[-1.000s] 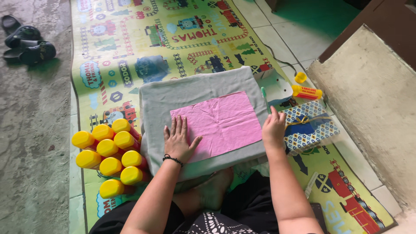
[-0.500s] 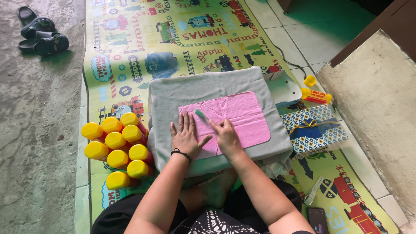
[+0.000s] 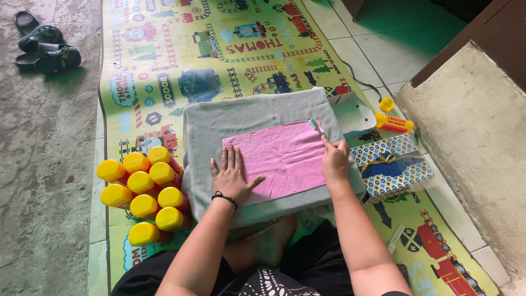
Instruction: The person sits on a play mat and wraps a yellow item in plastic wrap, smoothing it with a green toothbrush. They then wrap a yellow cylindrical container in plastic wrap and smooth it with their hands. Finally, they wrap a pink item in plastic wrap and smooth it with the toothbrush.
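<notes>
Two hands at work on one pink cloth [image 3: 276, 161]. Right hand [image 3: 335, 161]: fingers curled shut around a thin green-tipped stick-like tool [image 3: 315, 127], its tip at the cloth's upper right corner; what kind of tool, cannot tell. Left hand [image 3: 231, 174]: fingers spread wide and flat, palm pressed on the cloth's lower left part, gripping nothing; black band at the wrist. The pink cloth lies flat on a grey cloth-covered pad [image 3: 257, 115] just ahead of the person's folded legs. Left of the pad, touching its edge: a cluster of red bottles with yellow caps [image 3: 143, 189]. Right of it: a blue patterned box [image 3: 392, 170] with a ribbon, and beyond that one yellow-capped bottle [image 3: 394, 123] lying on its side. All on a printed train play mat [image 3: 181, 60]. Dark sandals [image 3: 46, 49] on the concrete, far left.
</notes>
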